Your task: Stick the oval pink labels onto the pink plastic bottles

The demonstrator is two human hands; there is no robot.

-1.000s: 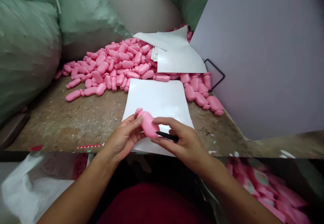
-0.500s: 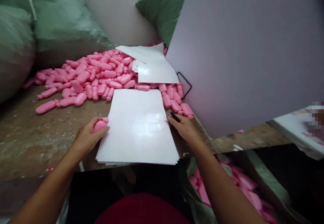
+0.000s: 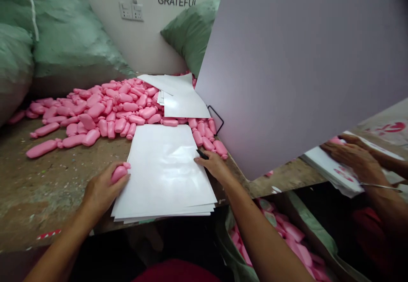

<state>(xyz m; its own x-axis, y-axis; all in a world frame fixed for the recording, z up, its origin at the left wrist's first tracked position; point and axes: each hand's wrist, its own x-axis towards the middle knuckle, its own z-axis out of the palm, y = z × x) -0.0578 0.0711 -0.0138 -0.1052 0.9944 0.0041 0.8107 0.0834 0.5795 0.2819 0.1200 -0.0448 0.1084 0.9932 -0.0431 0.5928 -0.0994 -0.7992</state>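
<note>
My left hand (image 3: 105, 186) grips a pink bottle-shaped moulded piece (image 3: 119, 173) beside the left edge of a stack of white sheets (image 3: 162, 176). My right hand (image 3: 215, 166) rests at the stack's right edge, with a black marker (image 3: 202, 154) held in its fingers and its tip over the top sheet. Behind the stack lies a heap of similar pink pieces (image 3: 105, 112), which touches the stack's far edge.
Loose white sheets (image 3: 183, 101) lie on the heap, beside a tilted lilac board (image 3: 296, 74) and a black wire stand (image 3: 216, 119). Green sacks (image 3: 63, 40) bank the left. A co-worker's hands (image 3: 353, 156) work on white sheets at right. Pink pieces fill a bin (image 3: 287, 235) below.
My hands have moved apart from the middle of the sheets to its two side edges, the pink piece staying in my left. The view has tilted up, and a co-worker's hands have come in at right.
</note>
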